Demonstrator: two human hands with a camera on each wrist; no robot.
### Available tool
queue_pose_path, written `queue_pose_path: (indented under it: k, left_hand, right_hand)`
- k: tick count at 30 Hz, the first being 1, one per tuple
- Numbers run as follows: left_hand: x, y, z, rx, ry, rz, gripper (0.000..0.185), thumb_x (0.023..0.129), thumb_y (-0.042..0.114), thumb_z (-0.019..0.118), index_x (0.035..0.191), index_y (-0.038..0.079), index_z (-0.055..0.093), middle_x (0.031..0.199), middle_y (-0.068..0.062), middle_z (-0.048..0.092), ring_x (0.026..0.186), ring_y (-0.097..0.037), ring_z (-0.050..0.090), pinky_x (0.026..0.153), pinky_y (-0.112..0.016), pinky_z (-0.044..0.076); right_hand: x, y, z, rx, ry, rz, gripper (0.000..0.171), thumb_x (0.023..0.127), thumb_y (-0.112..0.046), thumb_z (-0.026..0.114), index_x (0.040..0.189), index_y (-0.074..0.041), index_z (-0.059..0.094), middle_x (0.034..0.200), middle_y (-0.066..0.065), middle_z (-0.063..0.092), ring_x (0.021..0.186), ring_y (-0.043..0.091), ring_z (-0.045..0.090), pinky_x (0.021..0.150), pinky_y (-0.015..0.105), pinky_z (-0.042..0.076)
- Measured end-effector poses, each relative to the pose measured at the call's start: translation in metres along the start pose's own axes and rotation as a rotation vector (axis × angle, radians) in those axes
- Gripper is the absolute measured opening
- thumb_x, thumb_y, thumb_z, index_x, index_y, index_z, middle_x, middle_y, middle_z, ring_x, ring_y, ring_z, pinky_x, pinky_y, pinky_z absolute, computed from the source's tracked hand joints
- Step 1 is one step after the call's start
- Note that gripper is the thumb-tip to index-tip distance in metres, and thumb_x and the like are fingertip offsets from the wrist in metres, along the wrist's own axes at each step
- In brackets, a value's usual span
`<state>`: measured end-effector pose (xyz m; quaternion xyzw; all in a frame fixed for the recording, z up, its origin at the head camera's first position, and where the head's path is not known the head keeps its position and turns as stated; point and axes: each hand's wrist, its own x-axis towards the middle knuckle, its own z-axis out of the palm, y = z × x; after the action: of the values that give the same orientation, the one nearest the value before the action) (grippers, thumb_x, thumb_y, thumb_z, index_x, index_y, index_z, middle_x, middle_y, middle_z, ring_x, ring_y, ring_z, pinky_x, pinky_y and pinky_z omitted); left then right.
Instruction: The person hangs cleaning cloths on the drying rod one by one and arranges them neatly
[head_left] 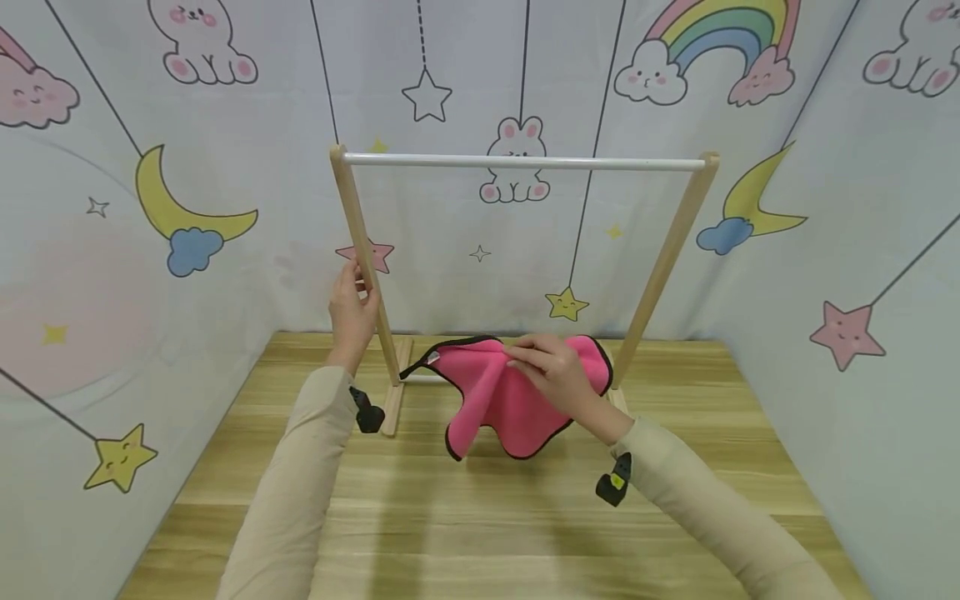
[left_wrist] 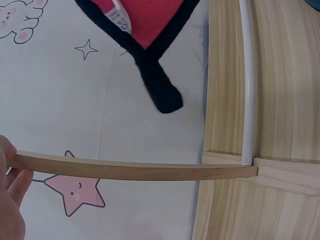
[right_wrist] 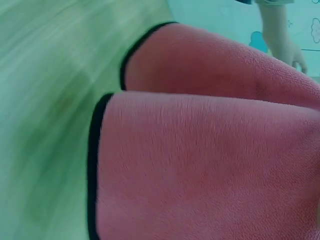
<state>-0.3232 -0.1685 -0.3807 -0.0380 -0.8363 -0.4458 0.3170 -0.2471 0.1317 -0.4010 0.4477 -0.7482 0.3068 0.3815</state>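
We locate the pink cloth (head_left: 502, 400) with its black trim between the two uprights of the wooden rack (head_left: 365, 250), lifted off the counter (head_left: 480, 517) with its lower folds hanging just above the wood surface. Our right hand (head_left: 551, 371) forms the grip on it: fingers and thumb are curled and pinch the upper middle of the cloth, gathering it into folds that fall to either side. The right wrist view is filled by two of these folds and their dark edging; the picture is blurred. One corner of the cloth ends in a black loop with a small white label (left_wrist: 119, 15) beside it, seen from the left wrist view. Our left hand (head_left: 351, 308) holds the left upright about halfway up, fingers wrapped round the wood. A white rail (head_left: 525, 162) joins the tops of both uprights. Behind the rack stands a backdrop (head_left: 187, 200) printed with moons, stars, rabbits and a rainbow.
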Motion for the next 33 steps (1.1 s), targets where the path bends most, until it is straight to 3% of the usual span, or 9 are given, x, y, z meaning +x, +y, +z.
queue_pose_path:
  k: [16, 33]
  left_hand:
    - [0.000, 0.001, 0.001, 0.007, 0.012, 0.000, 0.045, 0.087, -0.001, 0.054, 0.130, 0.003, 0.042, 0.111, -0.020, 0.054, 0.095, -0.030, 0.057, 0.078, -0.037, 0.054]
    - [-0.001, 0.002, 0.001, -0.012, 0.034, 0.017, 0.044, 0.085, -0.003, 0.054, 0.128, 0.001, 0.044, 0.109, -0.021, 0.055, 0.092, -0.032, 0.057, 0.076, -0.040, 0.054]
  right_hand:
    - [0.055, 0.004, -0.028, -0.002, 0.081, -0.059, 0.022, 0.066, 0.004, 0.075, 0.088, 0.001, 0.072, 0.081, 0.010, 0.063, 0.070, 0.020, 0.053, 0.055, 0.023, 0.044]
    - [0.111, 0.009, -0.063, -0.037, 0.159, -0.101, 0.018, 0.069, 0.004, 0.073, 0.087, 0.001, 0.072, 0.081, 0.013, 0.063, 0.072, 0.023, 0.054, 0.057, 0.026, 0.043]
